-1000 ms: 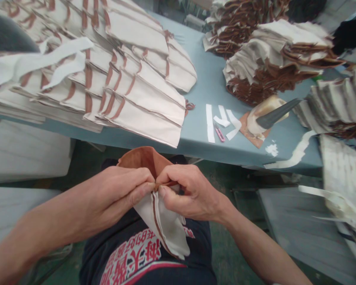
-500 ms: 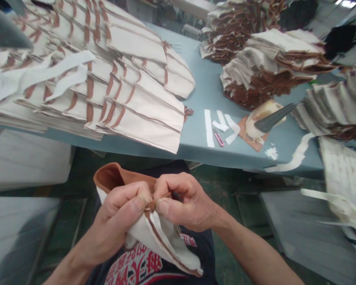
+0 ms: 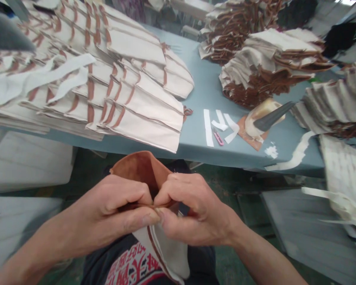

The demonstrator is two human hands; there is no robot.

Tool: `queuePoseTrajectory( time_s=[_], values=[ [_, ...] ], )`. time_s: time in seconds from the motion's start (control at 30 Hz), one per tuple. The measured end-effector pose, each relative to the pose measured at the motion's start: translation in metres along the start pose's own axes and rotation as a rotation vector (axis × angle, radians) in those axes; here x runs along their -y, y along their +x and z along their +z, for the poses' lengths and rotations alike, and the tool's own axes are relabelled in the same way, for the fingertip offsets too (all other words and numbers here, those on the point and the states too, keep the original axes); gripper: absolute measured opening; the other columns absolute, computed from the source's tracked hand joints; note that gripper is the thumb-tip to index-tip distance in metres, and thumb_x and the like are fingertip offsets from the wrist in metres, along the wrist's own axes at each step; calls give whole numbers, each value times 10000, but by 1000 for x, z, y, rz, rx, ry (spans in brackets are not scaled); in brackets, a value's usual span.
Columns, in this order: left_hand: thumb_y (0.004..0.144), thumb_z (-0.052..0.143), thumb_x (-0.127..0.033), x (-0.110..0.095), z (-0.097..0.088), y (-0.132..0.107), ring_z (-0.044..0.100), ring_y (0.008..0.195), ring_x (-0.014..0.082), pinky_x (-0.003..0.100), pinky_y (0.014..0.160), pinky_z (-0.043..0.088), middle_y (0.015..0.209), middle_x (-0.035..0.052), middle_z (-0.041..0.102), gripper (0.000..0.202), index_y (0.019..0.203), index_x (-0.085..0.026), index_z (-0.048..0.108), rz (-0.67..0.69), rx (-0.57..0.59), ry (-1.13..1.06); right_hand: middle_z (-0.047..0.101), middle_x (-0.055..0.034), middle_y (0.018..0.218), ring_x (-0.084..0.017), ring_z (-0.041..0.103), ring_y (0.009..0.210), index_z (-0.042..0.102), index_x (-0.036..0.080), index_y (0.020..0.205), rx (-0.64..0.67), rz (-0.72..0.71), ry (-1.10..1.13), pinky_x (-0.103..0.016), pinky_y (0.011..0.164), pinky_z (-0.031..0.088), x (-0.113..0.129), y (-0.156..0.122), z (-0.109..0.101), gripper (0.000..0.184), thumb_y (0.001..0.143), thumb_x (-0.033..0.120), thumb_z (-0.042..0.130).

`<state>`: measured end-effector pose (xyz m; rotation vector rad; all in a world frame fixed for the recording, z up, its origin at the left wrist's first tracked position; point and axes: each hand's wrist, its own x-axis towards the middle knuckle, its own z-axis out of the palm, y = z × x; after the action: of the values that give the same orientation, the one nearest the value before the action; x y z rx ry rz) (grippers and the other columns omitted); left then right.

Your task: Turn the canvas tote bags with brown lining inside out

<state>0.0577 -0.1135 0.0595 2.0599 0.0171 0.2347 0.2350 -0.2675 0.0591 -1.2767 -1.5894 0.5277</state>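
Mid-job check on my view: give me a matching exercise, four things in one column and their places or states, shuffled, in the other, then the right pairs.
Things
1. Brown-lined white piece
2. Small pink tool
3. Cream-coloured vessel
4. White pieces with brown bands

Places or states
A. Standing on a tan square
B. Overlapping in rows on the left of the blue table
C. Pinched by the left hand and the right hand
D. Lying between short white strips

Right pairs
1-C, 2-D, 3-A, 4-B
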Motion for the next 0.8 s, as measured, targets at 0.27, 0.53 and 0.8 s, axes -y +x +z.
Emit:
queuePoseTrajectory(
  time_s=[0.27, 0.53, 0.8],
  values=[
    [1216, 493, -375, -13, 16, -10, 448, 525, 88, 252, 550, 345, 606, -84, 456, 506, 735, -219, 454, 21, -65, -29, 702, 12, 783, -116, 636, 726, 673, 205, 871, 181, -41, 372, -239, 726, 492, -16, -1, -7, 226, 1089, 249, 712],
    [1164, 597, -582, -13, 47, 7, 370, 500, 88, 249, 526, 347, 547, -67, 386, 668, 655, -195, 402, 52, -324, -512, 533, 64, 594, -69, 411, 479, 612, 207, 734, 50, 262, 954, -229, 460, 302, -32, -12, 39, 513, 892, 600, 901],
    [1046, 705, -718, 12, 56, 1, 392, 518, 117, 264, 518, 380, 538, -51, 353, 773, 581, -206, 358, -54, -364, -682, 519, 67, 609, -64, 344, 488, 657, 185, 757, 67, 402, 1099, -226, 456, 260, -37, -8, 38, 450, 863, 515, 943]
  ],
)
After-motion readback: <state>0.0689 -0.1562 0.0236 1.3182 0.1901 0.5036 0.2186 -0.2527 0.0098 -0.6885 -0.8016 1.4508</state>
